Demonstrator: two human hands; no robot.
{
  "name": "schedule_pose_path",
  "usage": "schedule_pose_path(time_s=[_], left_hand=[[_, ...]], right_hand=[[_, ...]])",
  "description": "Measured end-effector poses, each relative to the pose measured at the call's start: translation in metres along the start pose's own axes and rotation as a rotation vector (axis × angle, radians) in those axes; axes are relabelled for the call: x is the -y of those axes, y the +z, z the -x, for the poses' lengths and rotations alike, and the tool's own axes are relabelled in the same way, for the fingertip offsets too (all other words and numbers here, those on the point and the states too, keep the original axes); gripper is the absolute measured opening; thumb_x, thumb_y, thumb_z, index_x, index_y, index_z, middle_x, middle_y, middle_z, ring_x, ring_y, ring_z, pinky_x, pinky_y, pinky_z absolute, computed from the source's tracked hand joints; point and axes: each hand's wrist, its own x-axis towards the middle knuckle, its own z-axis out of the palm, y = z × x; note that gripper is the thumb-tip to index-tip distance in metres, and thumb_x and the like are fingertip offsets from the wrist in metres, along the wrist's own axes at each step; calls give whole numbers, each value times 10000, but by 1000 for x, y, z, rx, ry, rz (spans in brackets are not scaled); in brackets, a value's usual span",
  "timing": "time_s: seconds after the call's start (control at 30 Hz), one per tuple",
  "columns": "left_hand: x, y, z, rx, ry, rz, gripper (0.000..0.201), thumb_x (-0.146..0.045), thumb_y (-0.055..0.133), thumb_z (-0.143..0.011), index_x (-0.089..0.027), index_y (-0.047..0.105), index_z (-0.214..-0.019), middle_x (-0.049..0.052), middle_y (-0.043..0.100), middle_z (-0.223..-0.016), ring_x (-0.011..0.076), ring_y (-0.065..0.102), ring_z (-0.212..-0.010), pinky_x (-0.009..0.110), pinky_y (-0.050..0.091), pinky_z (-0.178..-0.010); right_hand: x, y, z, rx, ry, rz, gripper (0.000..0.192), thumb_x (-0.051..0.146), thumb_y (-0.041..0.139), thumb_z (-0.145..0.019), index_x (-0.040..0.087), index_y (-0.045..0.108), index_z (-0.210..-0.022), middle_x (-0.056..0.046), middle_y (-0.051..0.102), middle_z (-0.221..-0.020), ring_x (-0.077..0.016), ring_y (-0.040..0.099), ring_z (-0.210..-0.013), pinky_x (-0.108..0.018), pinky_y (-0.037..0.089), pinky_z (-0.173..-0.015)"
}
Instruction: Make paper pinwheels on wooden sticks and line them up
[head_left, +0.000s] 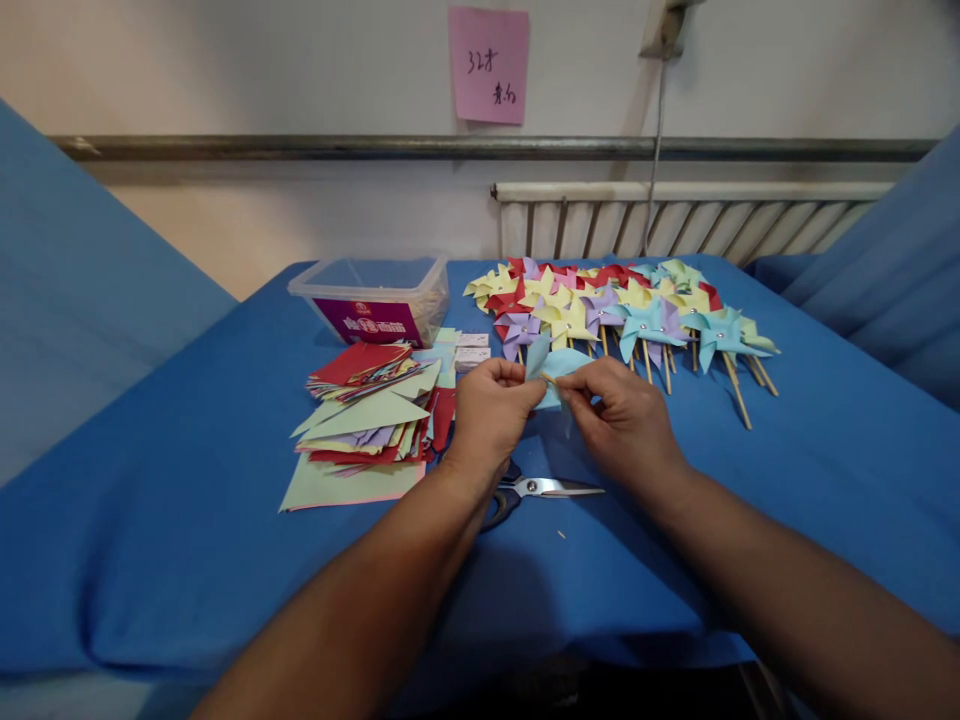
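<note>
Above the middle of the table, my left hand (495, 410) is closed on the left side of a light-blue paper pinwheel (566, 362). My right hand (626, 415) pinches a thin wooden stick (550, 380), whose tip meets the paper between my two hands. How the stick joins the paper is hidden by my fingers. Below my hands lie scissors (551, 487) with dark handles, their blades pointing right. A small pale scrap (561, 534) rests in front of them.
Stacks of coloured paper (364, 440) lie left of my hands. Behind them stands a clear plastic box (375, 275), beside small white boxes (472, 352). Finished pinwheels (570, 318) on sticks are heaped at the back right. A blue cloth (187, 480) covers the table.
</note>
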Motion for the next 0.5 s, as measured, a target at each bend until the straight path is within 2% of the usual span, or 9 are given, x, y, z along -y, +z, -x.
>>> schedule_pose_path(time_s=[0.3,0.5], left_hand=[[0,0,-1,3,-22,58,204,-208,736,-552,-170,554,-636,-50,535,-534,78,468,-475,194,378,-464],[1,0,-3,24,-69,81,222,-224,746,-544,-168,553,-637,-46,542,-554,87,488,-498,205,405,-482]], right_hand=[[3,7,-1,-32,109,-134,106,191,575,-847,222,674,-824,-29,656,-803,-164,609,-727,-285,474,-654],[3,7,-2,19,255,-315,113,249,589,-848,202,690,-833,-26,662,-792,-151,613,-691,-281,483,-630]])
